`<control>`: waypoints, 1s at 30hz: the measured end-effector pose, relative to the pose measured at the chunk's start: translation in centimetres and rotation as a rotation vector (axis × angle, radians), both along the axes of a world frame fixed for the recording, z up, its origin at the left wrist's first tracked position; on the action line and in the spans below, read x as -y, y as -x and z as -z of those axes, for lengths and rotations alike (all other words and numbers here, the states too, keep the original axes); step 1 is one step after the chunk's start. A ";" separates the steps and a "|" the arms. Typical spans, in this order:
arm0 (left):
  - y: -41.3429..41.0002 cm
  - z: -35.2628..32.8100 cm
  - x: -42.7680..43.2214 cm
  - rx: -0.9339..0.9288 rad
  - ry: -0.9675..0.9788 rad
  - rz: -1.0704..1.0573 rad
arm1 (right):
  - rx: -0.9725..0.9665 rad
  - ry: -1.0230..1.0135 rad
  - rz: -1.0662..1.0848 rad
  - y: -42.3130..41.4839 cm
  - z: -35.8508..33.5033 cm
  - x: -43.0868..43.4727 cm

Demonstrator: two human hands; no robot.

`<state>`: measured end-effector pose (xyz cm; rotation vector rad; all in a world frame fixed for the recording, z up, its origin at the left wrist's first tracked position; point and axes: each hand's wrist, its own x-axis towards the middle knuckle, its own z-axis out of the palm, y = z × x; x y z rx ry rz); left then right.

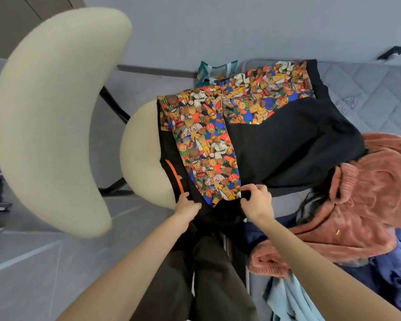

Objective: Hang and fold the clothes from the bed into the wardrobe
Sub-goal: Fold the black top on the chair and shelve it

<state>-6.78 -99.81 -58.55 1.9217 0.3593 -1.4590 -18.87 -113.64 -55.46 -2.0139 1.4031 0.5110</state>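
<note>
Chair (pixel 51 117), cream, sits on the left w/ its seat tucked under the left edge of my black teddy-bear top (pixel 276 140). Top lies spread across the seat and the grey bed (pixel 368 89) on the far right. Pink fuzzy sweater (pixel 368 200) is piled right beside it on the right, touching it, w/ blue clothes (pixel 391 274) nearer me. My left hand (pixel 186 208) pinches the top's near hem, fingers closed on cloth. My right hand (pixel 256 202) pinches the same hem too. Teal bag (pixel 215 71) peeks out behind the top, mostly hidden. My dark pants (pixel 206 274) show below.
</note>
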 end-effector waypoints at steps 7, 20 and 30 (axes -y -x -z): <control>-4.9 -0.3 1.3 0.528 0.151 0.421 | 0.156 0.112 -0.341 -5.8 0.0 1.7; -17.2 6.6 12.5 1.132 -0.035 1.028 | 0.074 0.326 -0.851 -20.9 9.3 10.3; -20.5 12.6 12.2 0.956 0.015 1.052 | -0.039 0.334 -1.007 -21.6 15.5 13.8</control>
